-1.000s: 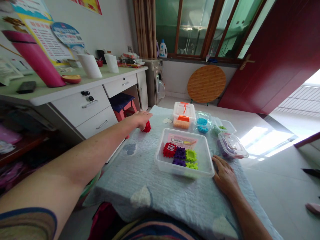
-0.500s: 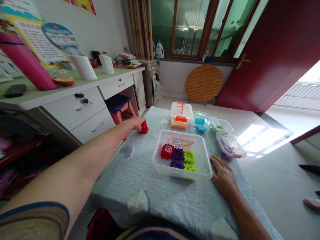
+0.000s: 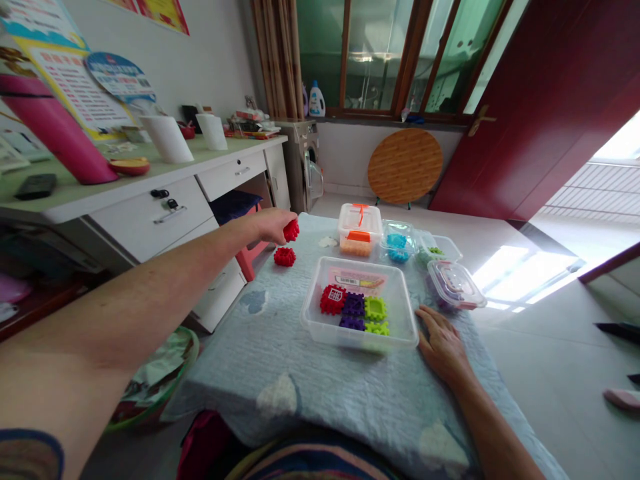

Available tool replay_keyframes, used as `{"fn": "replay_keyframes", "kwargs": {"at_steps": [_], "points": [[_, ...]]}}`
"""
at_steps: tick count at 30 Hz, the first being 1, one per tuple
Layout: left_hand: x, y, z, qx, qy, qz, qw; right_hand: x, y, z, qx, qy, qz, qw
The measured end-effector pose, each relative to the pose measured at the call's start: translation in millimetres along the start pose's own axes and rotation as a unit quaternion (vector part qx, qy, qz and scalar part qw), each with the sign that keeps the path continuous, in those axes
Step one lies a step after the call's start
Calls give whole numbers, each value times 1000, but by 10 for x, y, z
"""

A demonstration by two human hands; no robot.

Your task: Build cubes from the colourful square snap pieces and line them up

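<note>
My left hand (image 3: 270, 225) reaches far out over the quilt, and a spiky red plastic building block (image 3: 291, 231) is pinched at its fingertips. Just below it, a second red spiky block (image 3: 285, 257) lies on the pale blue quilt (image 3: 265, 347), apart from the hand. My right hand (image 3: 442, 347) rests flat on the quilt, touching nothing else, beside the front right corner of a clear plastic tray (image 3: 359, 302). That tray holds red, purple and lime green waffle-shaped blocks (image 3: 354, 309).
Beyond the tray stand several clear lidded boxes, one with orange pieces (image 3: 356, 230) and one with blue pieces (image 3: 397, 248). A white desk with drawers (image 3: 150, 213) runs along the left. A pink stool (image 3: 245, 257) and a green basin (image 3: 160, 373) sit low beside the quilt.
My left hand has lifted from the quilt with one red block at its fingertips, leaving a second red block lying below. The camera has shifted slightly; my right hand stays in place.
</note>
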State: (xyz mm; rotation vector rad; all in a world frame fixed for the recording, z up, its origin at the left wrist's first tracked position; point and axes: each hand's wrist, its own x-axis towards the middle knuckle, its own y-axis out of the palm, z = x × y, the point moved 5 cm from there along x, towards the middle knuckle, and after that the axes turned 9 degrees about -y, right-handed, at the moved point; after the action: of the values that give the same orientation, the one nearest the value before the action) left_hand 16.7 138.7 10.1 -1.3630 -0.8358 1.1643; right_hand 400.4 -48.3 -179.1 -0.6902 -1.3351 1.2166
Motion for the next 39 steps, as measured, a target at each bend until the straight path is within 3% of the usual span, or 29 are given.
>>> {"fn": "replay_keyframes", "kwargs": {"at_steps": [4, 7, 11, 15, 18, 22, 30, 39], "points": [[-355, -339, -400, -23, 57, 28, 998, 1, -8, 11, 4, 6, 6, 1000], [-633, -409, -777, -32, 127, 79, 988, 1, -5, 11, 4, 8, 8, 1000], [-869, -259, -1260, -36, 229, 125, 965, 1, -1, 8, 5, 5, 6, 1000], [-880, 97, -1562, -2, 270, 121, 955, -1, -10, 13, 9, 5, 5, 1000], [-828, 386, -1659, 3, 286, 115, 951, -3, -18, 19, 13, 5, 5, 1000], [-779, 657, -1668, 77, 270, 148, 948, -1, -17, 14, 13, 9, 10, 1000], [-777, 720, -1732, 139, 250, 194, 938, -3, -12, 13, 9, 8, 18, 1000], [-768, 731, -1748, 104, 251, 202, 941, -3, -1, 3, 10, 3, 15, 1000]]}}
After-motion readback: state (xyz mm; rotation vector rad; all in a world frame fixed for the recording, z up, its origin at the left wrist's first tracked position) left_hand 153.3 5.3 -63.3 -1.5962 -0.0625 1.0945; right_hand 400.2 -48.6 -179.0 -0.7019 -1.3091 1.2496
